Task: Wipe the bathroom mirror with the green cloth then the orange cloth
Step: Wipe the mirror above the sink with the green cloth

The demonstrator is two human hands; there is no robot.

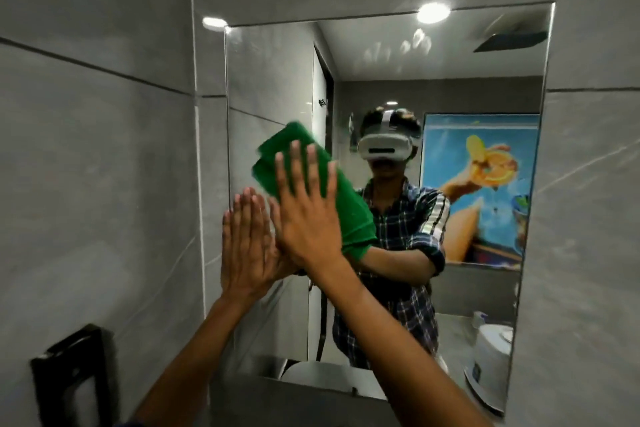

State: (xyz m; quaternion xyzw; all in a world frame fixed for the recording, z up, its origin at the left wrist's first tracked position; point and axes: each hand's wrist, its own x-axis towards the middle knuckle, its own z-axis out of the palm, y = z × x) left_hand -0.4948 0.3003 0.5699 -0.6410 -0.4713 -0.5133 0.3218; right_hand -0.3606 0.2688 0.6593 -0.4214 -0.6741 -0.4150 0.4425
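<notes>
Right hand (308, 215) flat, fingers (294, 163) together, pinning green cloth (277, 149) to mirror (467, 55), left-centre. Cloth long axis slants down-right. Left hand (246, 246) flat beside, at mirror's left edge. Orange cloth not visible.

No words, numbers or brand marks can be read. The poster (485, 184) reflected in the mirror (415, 55), right of the person's reflection, carries only a picture of citrus fruit, no legible lettering.
</notes>
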